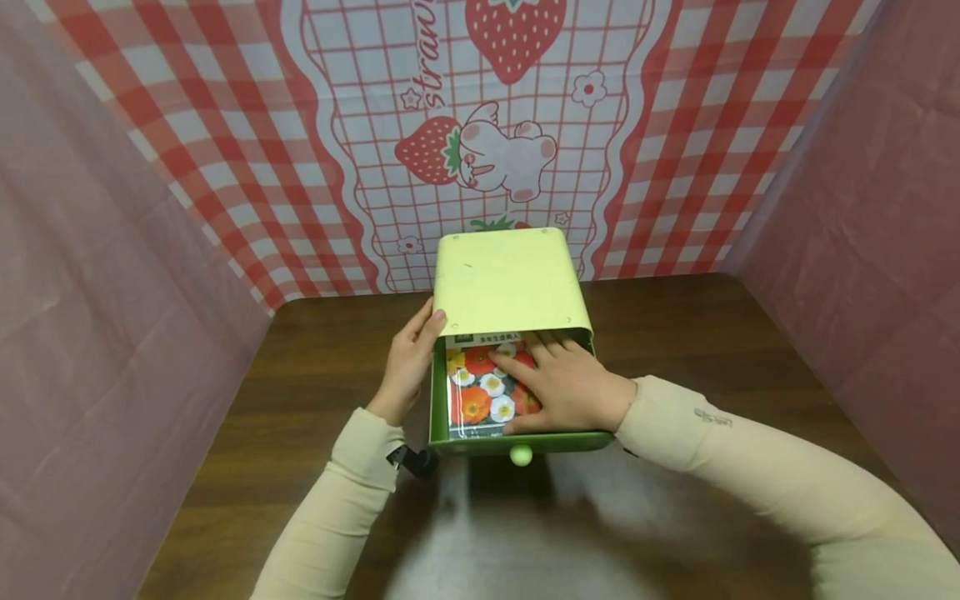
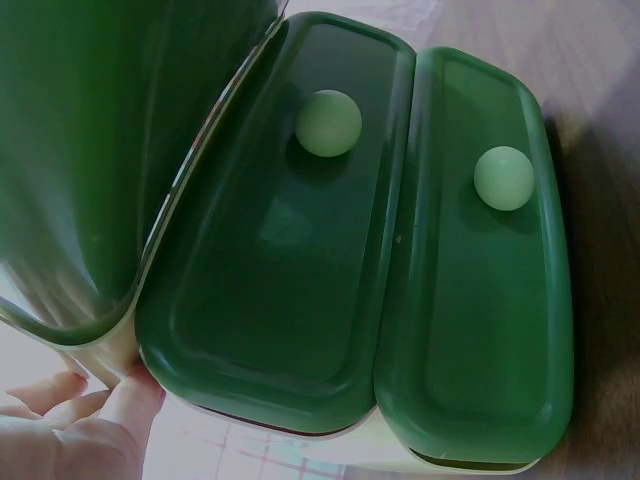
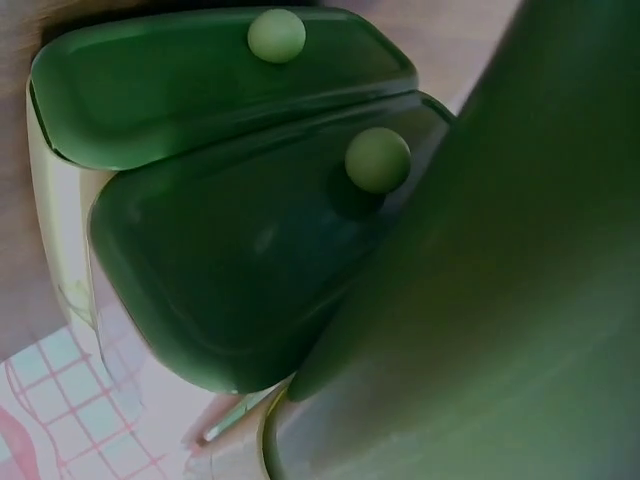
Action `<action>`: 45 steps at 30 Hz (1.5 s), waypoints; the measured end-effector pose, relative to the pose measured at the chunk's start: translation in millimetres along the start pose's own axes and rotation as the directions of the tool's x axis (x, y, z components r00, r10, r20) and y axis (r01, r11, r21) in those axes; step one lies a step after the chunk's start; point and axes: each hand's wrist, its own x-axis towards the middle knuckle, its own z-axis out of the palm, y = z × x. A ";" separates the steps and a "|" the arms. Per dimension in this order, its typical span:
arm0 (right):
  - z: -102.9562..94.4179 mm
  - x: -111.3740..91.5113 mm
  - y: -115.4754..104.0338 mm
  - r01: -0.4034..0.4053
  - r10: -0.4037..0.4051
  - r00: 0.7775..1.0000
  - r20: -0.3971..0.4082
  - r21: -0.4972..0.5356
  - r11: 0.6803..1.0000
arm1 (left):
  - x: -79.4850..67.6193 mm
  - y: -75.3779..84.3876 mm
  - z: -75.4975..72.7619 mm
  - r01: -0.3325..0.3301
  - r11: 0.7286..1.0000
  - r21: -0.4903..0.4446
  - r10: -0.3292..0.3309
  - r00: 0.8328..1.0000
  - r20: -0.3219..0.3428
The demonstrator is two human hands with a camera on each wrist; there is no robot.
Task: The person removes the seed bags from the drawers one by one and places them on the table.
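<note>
A small pale yellow-green drawer cabinet (image 1: 510, 279) stands on the table, its top drawer (image 1: 439, 408) pulled out toward me. Inside that drawer lies a glossy flat packet (image 1: 474, 403) printed with red, orange and white poppies. My right hand (image 1: 573, 387) reaches into the drawer, palm down with fingers spread over the packet's right part; the fingertips go in under the cabinet top. Against the cabinet's left side rests my left hand (image 1: 407, 358), thumb near the front top edge. The left wrist view shows its fingers (image 2: 130, 405) touching the side wall.
Two closed green drawers, the middle one (image 2: 270, 250) and the bottom one (image 2: 480, 300), sit below the pulled-out drawer, each with a round knob. The brown wooden table (image 1: 300, 400) runs back to a strawberry-print cloth (image 1: 360, 167). Pink curtains (image 1: 97, 292) hang at both sides.
</note>
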 end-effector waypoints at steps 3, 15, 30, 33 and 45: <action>1.4 2.0 -0.9 -0.007 0.007 1.000 -0.019 0.017 1.000 | 0.3 -0.4 -0.5 -0.002 1.000 -0.005 0.002 1.000 0.002; 1.7 6.0 0.4 -0.043 0.048 0.997 -0.062 0.086 0.995 | 0.0 -0.6 1.0 -0.013 1.000 -0.013 0.013 1.000 -0.010; -3.1 4.8 3.3 -0.059 0.112 0.982 -0.154 0.311 0.949 | -0.3 0.8 1.2 0.001 1.000 -0.013 -0.001 1.000 -0.008; -3.7 5.4 4.4 -0.044 0.129 0.973 -0.191 0.395 0.917 | -0.7 1.2 0.9 0.021 0.999 -0.027 -0.022 1.000 -0.007; -8.0 0.2 4.5 -0.123 0.226 0.973 -0.052 0.712 0.692 | -0.8 1.5 1.3 0.020 0.999 -0.025 -0.020 1.000 -0.009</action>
